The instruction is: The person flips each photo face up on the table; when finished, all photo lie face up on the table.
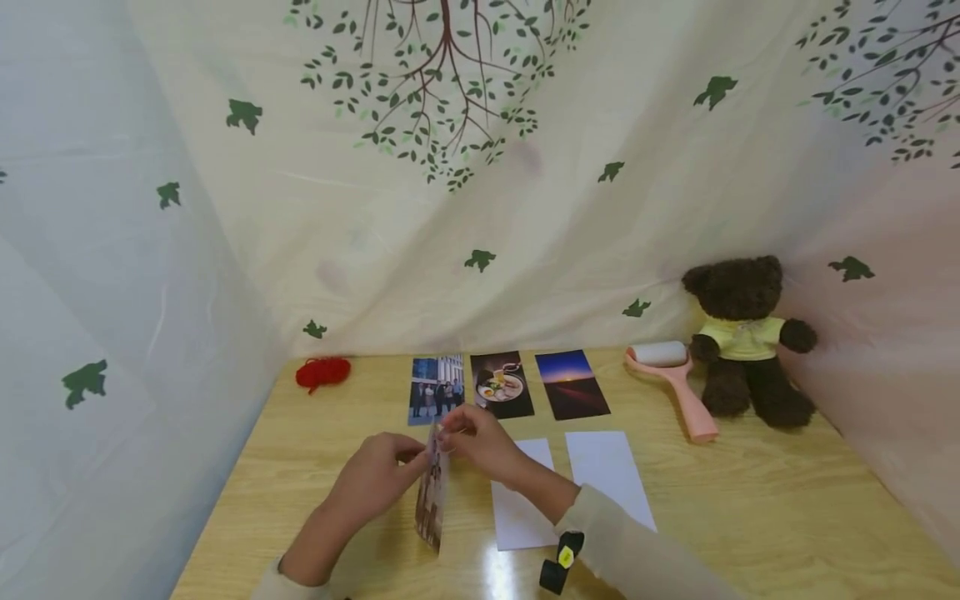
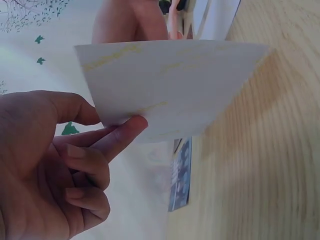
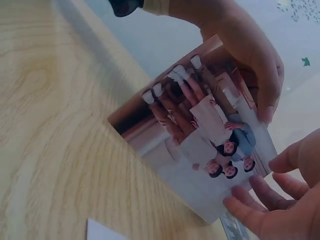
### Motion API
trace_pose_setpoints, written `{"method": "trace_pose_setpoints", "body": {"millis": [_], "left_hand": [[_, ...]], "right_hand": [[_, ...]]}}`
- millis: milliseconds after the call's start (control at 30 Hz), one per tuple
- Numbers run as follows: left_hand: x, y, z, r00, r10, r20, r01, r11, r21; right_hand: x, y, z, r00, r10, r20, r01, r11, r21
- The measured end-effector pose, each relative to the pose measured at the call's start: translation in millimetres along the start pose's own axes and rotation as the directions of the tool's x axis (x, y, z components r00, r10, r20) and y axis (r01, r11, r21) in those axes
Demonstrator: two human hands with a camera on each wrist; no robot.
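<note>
A photo print [image 1: 431,492] of a group of people stands on edge, held up off the wooden table. My left hand [image 1: 378,475] pinches it by its side, and in the left wrist view the white back of the print [image 2: 170,85] faces me. At its upper edge my right hand [image 1: 483,446] holds a corner with thumb and fingertips. The right wrist view shows the picture side of the print [image 3: 200,130], with the right fingers [image 3: 245,205] at its edge. Behind it lie a group photo [image 1: 435,387], a food photo [image 1: 501,385] and a sunset photo [image 1: 572,385] in a row.
Two white cards [image 1: 609,475] lie face down right of the hands, one partly under the right forearm. A pink lint roller [image 1: 678,387] and a brown teddy bear [image 1: 742,342] are at the back right. Red yarn [image 1: 322,373] sits back left, before a cloth backdrop.
</note>
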State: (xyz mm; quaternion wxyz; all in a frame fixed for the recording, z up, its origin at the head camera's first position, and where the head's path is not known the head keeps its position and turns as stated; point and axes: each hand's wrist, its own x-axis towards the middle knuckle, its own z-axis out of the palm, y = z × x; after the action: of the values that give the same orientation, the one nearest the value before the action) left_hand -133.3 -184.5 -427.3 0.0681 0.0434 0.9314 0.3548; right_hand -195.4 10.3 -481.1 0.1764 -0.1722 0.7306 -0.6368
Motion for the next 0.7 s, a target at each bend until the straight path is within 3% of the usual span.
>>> {"method": "trace_pose_setpoints", "body": {"millis": [133, 333, 533, 700], "left_hand": [[-1.1, -7.9, -1.4, 0.997, -0.072, -0.013, 0.072, 0.997, 0.013], [-2.1, -24.2, 3.3, 0.988, -0.154, 0.021, 0.150, 0.978, 0.146], [-2.1, -36.8, 10.9, 0.985, -0.174, 0.021, 0.160, 0.945, 0.285], [-1.9, -43.9, 15.8, 0.985, -0.174, 0.003, 0.163, 0.932, 0.324]], "right_hand": [[-4.7, 4, 2, 0.998, -0.014, 0.060, 0.026, 0.980, -0.196], [-11.1, 8, 5, 0.993, 0.033, 0.115, 0.013, 0.926, -0.377], [-14.7, 8, 8, 0.987, 0.002, 0.158, 0.081, 0.851, -0.519], [-17.9, 8, 9, 0.976, -0.027, 0.215, 0.153, 0.791, -0.592]]}}
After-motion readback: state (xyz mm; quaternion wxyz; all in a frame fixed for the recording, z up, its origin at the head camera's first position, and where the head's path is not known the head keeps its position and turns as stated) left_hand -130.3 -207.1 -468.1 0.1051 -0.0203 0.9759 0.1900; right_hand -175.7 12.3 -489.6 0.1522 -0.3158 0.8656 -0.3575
